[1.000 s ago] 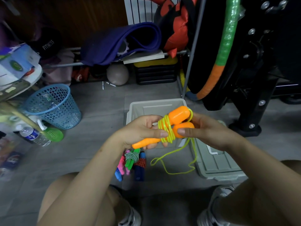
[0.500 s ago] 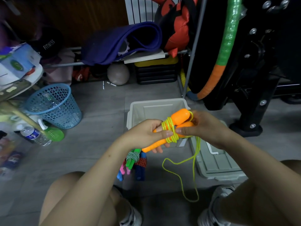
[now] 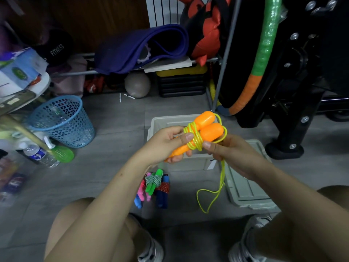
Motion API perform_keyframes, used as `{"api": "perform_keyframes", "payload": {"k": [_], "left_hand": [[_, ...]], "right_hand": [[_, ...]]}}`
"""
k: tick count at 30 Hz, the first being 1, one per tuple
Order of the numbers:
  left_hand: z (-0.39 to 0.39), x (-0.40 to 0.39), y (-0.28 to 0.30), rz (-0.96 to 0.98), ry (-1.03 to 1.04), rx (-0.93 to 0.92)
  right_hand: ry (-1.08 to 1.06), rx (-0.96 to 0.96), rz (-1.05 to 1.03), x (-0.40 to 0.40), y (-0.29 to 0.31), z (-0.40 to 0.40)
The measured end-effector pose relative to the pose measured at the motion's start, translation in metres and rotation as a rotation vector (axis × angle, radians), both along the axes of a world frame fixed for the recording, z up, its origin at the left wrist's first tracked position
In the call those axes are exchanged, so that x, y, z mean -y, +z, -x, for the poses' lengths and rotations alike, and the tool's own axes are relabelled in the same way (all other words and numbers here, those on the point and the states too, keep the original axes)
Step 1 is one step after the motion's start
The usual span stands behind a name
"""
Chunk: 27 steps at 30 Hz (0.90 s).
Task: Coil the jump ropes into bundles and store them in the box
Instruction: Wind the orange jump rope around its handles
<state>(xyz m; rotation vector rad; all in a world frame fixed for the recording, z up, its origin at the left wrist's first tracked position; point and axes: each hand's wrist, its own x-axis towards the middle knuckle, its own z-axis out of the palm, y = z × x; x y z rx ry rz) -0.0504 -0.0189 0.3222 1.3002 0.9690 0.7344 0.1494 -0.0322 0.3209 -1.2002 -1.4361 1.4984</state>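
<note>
Winding the yellow cord around paired orange handles, above the open box.

Nearest, we see the loose cord tail [image 3: 211, 195] hanging shorter than a moment ago: few turns remain. Our left hand [image 3: 166, 144] clasps the orange handles [image 3: 204, 129]; our right hand [image 3: 228, 154] pinches the cord. Beyond, the grey box [image 3: 156, 123]; our hands hide its interior.

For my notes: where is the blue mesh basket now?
Head view, left side: the blue mesh basket stands on the floor, beside the water bottle.
</note>
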Motion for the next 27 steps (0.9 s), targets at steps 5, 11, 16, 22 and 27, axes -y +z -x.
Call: {"api": "perform_keyframes", "payload": {"k": [5, 11, 16, 22, 27], "left_hand": [[-0.004, 0.002, 0.001, 0.001, 0.043, 0.026], [-0.007, 0.002, 0.001, -0.006, 0.090, -0.034], [-0.009, 0.002, -0.002, -0.017, 0.194, -0.114], [-0.003, -0.005, -0.005, -0.075, 0.264, -0.213], [0.001, -0.004, -0.003, -0.157, -0.023, -0.386]], "right_hand": [[-0.138, -0.043, -0.034, 0.004, -0.003, 0.007], [-0.338, 0.180, -0.126, 0.002, -0.011, 0.012], [-0.165, 0.598, -0.304, 0.003, -0.005, 0.012], [0.032, 0.967, -0.738, 0.013, -0.013, 0.011], [0.005, 0.955, -0.904, 0.001, 0.004, -0.005]]}}
